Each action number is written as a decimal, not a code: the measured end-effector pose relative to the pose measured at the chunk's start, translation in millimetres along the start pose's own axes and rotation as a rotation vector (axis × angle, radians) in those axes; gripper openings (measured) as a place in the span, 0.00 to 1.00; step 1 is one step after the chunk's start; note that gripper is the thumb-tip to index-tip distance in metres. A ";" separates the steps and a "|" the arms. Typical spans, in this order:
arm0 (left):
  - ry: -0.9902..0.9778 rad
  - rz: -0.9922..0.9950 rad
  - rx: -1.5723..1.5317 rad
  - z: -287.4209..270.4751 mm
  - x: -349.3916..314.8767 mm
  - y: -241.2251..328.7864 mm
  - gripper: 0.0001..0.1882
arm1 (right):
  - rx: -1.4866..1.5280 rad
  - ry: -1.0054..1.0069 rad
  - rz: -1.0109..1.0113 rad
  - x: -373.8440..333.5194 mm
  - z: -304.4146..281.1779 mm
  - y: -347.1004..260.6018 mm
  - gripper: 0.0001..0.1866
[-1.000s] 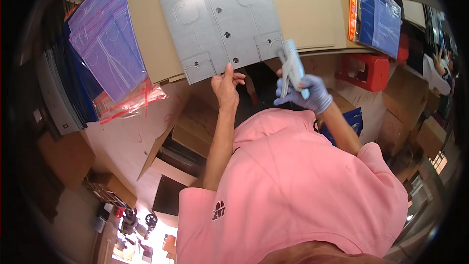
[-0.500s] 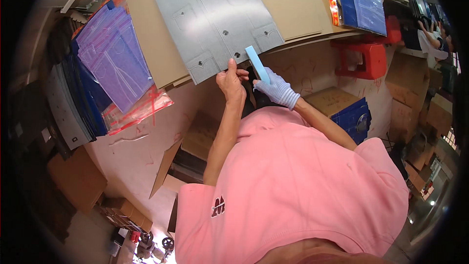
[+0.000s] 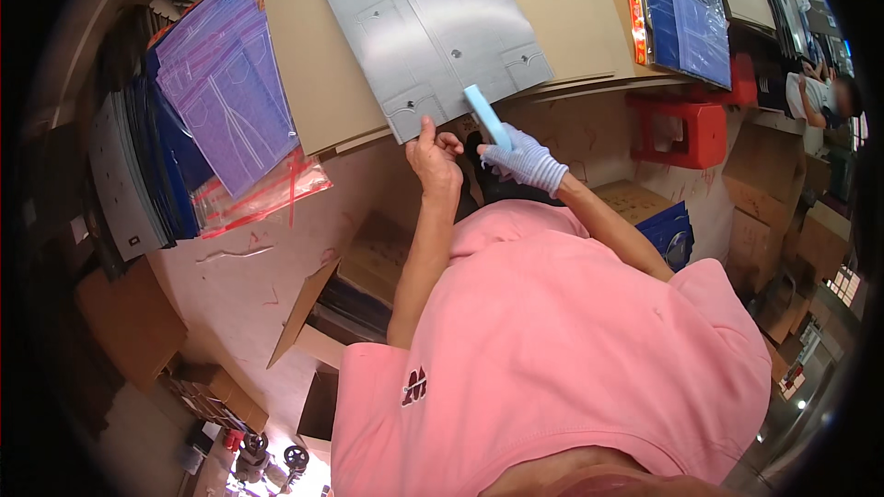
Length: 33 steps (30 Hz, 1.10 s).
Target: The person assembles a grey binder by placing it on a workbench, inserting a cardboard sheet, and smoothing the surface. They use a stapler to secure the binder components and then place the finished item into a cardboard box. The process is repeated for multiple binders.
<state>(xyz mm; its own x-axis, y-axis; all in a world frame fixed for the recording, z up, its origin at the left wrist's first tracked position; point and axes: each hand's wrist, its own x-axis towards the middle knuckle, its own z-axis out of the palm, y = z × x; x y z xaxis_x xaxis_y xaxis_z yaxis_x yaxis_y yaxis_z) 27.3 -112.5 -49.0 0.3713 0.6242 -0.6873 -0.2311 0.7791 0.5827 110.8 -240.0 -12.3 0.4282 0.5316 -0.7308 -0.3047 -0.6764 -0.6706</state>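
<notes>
A grey sheet [image 3: 433, 28] printed like a jacket, with pockets and dark buttons, lies flat at the near edge of a cardboard stack. My bare left hand [image 3: 436, 164] is at the sheet's lower edge, thumb over it and fingers curled; it appears to pinch that edge, though the fingertips are partly hidden. In a striped, pale knitted glove, my right hand [image 3: 529, 164] grips a light blue flat bar [image 3: 488, 117]. The bar's far end reaches over the sheet's lower edge, right of my left thumb.
Tan cardboard sheets [image 3: 327, 83] lie beneath the grey one. Purple printed sheets [image 3: 230, 97] are piled left; a blue packaged stack [image 3: 681, 23] lies right. A red stool [image 3: 680, 133] stands beyond the table's edge. Open cartons [image 3: 368, 262] sit on the floor.
The grey sheet has slid slightly right over the cardboard. Both hands stay near its lower edge, and the blue bar remains in my right hand. The whole view has shifted a little.
</notes>
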 end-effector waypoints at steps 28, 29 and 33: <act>-0.002 0.439 0.038 -26.0 -5.2 52.4 0.38 | -0.913 0.852 -0.117 60.1 -134.9 -26.6 0.33; -0.038 0.511 0.071 -19.2 -13.6 68.7 0.39 | -0.942 0.873 -0.124 66.9 -140.0 -26.9 0.35; -0.145 0.619 0.191 -40.2 -30.7 135.6 0.39 | -0.914 0.908 -0.357 87.3 -143.7 -50.0 0.43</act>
<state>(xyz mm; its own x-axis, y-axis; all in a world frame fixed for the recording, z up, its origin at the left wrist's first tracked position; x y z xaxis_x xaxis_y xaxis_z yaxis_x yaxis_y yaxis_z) -51.6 -23.7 33.6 0.3410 0.9290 -0.1435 -0.2824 0.2468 0.9270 285.7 -233.0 -24.3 0.8838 0.4655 0.0480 0.4640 -0.8583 -0.2190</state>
